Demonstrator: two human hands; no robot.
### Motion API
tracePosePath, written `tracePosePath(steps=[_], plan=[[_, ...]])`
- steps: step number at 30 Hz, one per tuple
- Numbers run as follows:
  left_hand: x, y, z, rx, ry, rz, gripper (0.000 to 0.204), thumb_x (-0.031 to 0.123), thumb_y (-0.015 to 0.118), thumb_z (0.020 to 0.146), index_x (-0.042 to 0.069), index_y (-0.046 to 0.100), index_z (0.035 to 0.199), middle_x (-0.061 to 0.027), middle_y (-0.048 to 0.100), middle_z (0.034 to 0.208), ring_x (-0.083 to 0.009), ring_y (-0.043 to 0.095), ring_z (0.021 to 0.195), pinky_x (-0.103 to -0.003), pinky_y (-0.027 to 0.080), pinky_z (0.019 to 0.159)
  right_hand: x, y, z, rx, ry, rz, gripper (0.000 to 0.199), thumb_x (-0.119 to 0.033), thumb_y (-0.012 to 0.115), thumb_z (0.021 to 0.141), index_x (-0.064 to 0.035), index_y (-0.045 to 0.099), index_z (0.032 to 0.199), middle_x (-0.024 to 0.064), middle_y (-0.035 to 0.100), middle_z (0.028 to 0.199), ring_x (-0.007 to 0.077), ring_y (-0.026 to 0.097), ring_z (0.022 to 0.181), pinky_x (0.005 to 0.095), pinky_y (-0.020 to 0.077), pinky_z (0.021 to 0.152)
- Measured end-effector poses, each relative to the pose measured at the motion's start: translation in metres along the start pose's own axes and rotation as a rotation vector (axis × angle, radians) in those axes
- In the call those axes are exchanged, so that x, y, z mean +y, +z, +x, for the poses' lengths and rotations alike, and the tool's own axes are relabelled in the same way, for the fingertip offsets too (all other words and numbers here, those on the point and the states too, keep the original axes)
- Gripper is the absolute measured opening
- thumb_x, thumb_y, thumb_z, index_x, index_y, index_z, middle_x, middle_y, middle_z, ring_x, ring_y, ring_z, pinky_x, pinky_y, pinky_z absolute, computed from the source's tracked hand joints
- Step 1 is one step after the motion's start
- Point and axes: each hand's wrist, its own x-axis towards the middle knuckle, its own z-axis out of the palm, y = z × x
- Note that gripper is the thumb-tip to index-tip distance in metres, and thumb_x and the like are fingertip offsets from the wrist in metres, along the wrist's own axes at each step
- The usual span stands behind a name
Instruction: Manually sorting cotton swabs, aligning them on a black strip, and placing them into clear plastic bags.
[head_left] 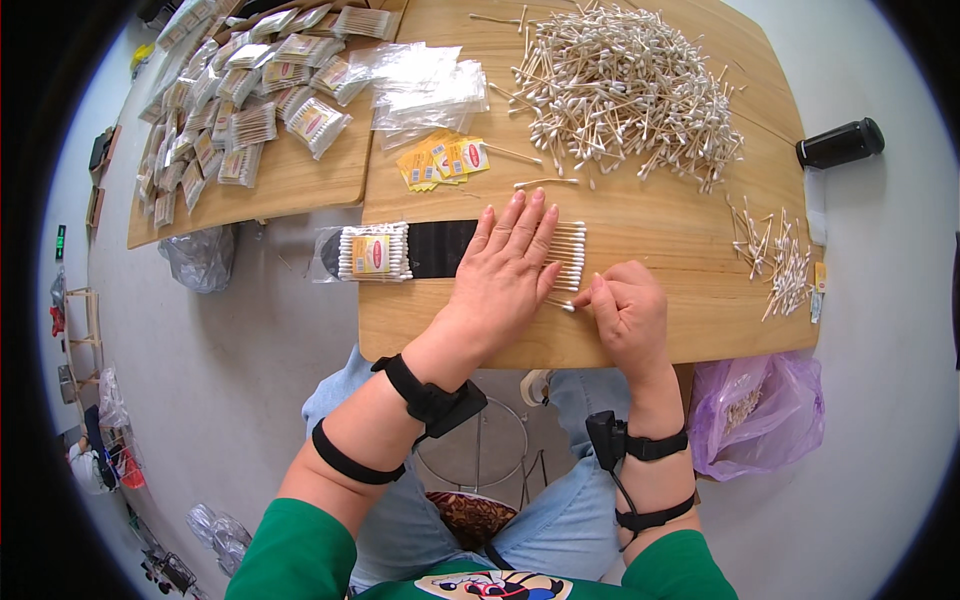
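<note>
My left hand [508, 258] lies flat, fingers stretched, over a row of cotton swabs [570, 250] near the table's front edge. The swabs' white tips stick out to the right of it. Close by on the right, my right hand [632, 312] is curled, thumb and index finger pressed together beside the tip of a lower cotton swab [563, 306]. Whether it grips that swab is hard to make out. Left of my left hand runs a flat black strip [443, 249], with a clear bag of swabs [375, 252] bearing a yellow label at its left end.
A large heap of loose swabs [625, 90] covers the far right. Smaller swabs [785, 270] lie at the right edge, near a black bottle [841, 144]. Yellow cards [440, 160], empty clear bags [430, 90] and many filled packs [245, 95] are at left. A purple bag [790, 410] hangs below.
</note>
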Motion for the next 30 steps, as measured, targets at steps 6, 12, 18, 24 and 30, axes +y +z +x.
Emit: tracePosePath(steps=[6,12,18,24,30], plan=[[-0.0008,0.0022,-0.0002,0.013,0.001,-0.003,0.062,0.037,0.046,0.104,0.008,0.033,0.156,-0.0121,0.029,0.164,-0.0276,0.025,0.152,-0.046,0.016,0.124,-0.0044,0.0013,0.0036,0.055,0.089,0.054,0.025,-0.011,0.062,0.094,-0.0038,0.073,0.073,0.0097,0.059,0.068,0.0271,0.056,0.068,0.0383,0.0461,0.063],[-0.0010,0.0022,0.0009,-0.002,-0.002,0.007,0.062,0.038,0.045,0.104,0.008,0.033,0.157,-0.0121,0.029,0.164,-0.0276,0.025,0.152,-0.046,0.016,0.124,-0.0011,0.0006,0.0034,0.006,0.040,0.007,0.025,-0.011,0.061,0.096,-0.0028,0.073,0.076,0.0107,0.059,0.068,0.0279,0.056,0.067,0.0384,0.0463,0.062],[-0.0011,0.0025,0.0010,-0.009,-0.008,0.023,0.062,0.040,0.045,0.104,0.007,0.034,0.156,-0.0118,0.029,0.164,-0.0269,0.026,0.152,-0.046,0.016,0.125,-0.0046,0.0038,0.0072,0.048,0.117,0.025,0.026,-0.012,0.061,0.096,-0.0027,0.072,0.075,0.0115,0.058,0.067,0.0287,0.057,0.067,0.0391,0.0463,0.062],[-0.0014,0.0034,0.0002,0.009,-0.002,0.015,0.062,0.040,0.045,0.104,0.007,0.034,0.156,-0.0121,0.030,0.163,-0.0269,0.026,0.152,-0.046,0.016,0.125,-0.0019,0.0029,0.0067,0.006,0.088,-0.014,0.026,-0.015,0.060,0.098,-0.0028,0.073,0.079,0.0129,0.058,0.069,0.0297,0.057,0.066,0.0398,0.0462,0.062],[-0.0003,0.0048,-0.0015,0.009,-0.004,0.013,0.062,0.038,0.048,0.103,0.009,0.034,0.156,-0.0121,0.030,0.163,-0.0280,0.027,0.152,-0.047,0.018,0.124,-0.0055,0.0060,0.0072,0.049,0.180,0.013,0.027,-0.017,0.059,0.099,-0.0024,0.072,0.080,0.0143,0.059,0.069,0.0316,0.058,0.067,0.0408,0.0467,0.063]])
